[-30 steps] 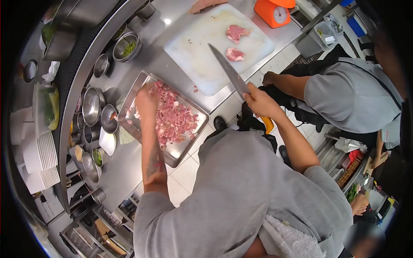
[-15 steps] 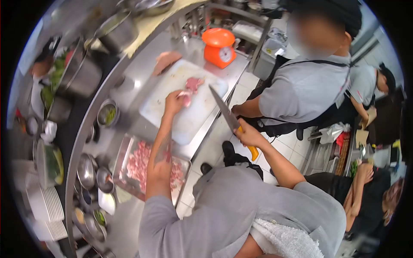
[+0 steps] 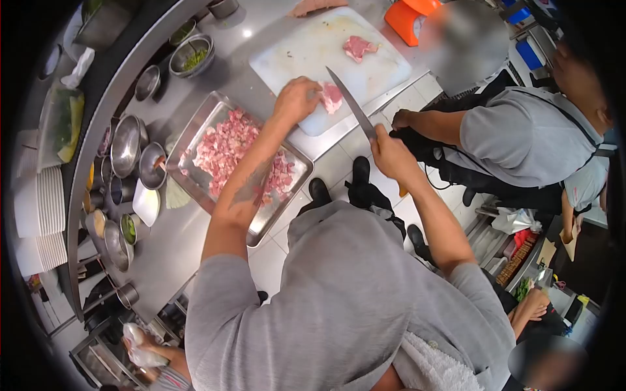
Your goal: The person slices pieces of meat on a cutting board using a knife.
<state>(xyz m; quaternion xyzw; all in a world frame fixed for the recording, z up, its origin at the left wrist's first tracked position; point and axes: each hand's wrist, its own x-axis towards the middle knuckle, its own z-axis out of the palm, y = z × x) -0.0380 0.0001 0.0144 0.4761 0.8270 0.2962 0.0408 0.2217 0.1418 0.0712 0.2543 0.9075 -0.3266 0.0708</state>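
Note:
My left hand (image 3: 298, 100) is closed on the edge of a piece of raw meat (image 3: 331, 98) near the front edge of the white cutting board (image 3: 280, 55). In my right hand (image 3: 393, 155) is a large knife (image 3: 351, 102) with a yellow handle, its blade raised and pointing toward the board beside that piece. Farther back on the board lies a second piece of meat (image 3: 358, 48). Left of the board, a metal tray (image 3: 300, 168) holds a heap of chopped meat (image 3: 222, 146), partly hidden by my left forearm.
An orange scale (image 3: 404, 23) stands beyond the board, near a larger slab of meat (image 3: 316, 6). Metal bowls (image 3: 125, 144) line the counter's left side. A co-worker (image 3: 521, 133) stands close on the right; others are at the lower right and lower left.
My left hand has gone from the tray to the board and now holds one piece of meat, which has come nearer the front edge. The knife has stayed in my right hand.

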